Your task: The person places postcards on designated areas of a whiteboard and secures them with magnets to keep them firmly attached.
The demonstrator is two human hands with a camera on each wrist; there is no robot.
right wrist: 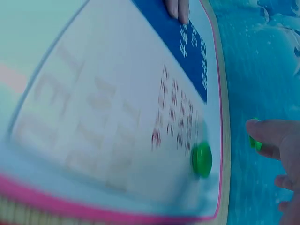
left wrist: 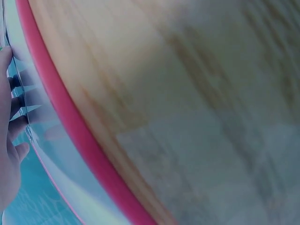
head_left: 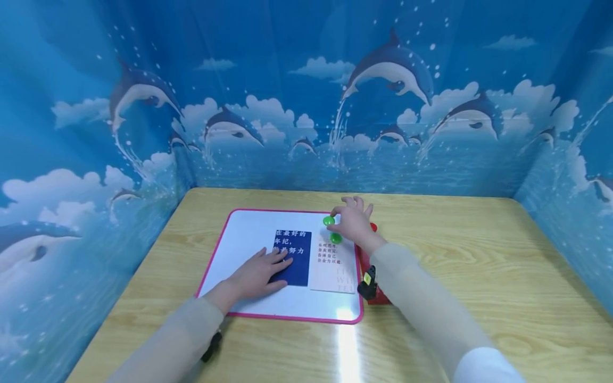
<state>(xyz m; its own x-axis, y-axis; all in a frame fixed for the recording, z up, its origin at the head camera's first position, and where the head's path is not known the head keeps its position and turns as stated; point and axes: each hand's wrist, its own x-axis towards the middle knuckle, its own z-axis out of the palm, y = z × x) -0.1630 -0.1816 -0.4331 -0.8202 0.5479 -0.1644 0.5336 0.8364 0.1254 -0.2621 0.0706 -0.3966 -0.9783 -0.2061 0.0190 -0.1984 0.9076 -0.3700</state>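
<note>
A whiteboard (head_left: 249, 229) with a pink rim lies on the table. On it are a dark blue card (head_left: 298, 271) with white writing and, just right of it, a white printed card (head_left: 330, 276). My left hand (head_left: 256, 274) rests on the blue card with fingers spread. Near the board's far right corner my right hand (head_left: 353, 222) pinches a green round magnet (right wrist: 255, 143) between thumb and forefinger. A second green magnet (right wrist: 202, 160) sits on the upper part of the white card. In the left wrist view only part of the left hand (left wrist: 10, 145) shows.
A red box (head_left: 378, 297) lies along the board's right edge, partly hidden under my right forearm. A red round piece (head_left: 373, 227) shows beside my right hand. The wooden table (head_left: 479, 266) extends to the right, with a blue dolphin curtain (head_left: 287, 159) behind.
</note>
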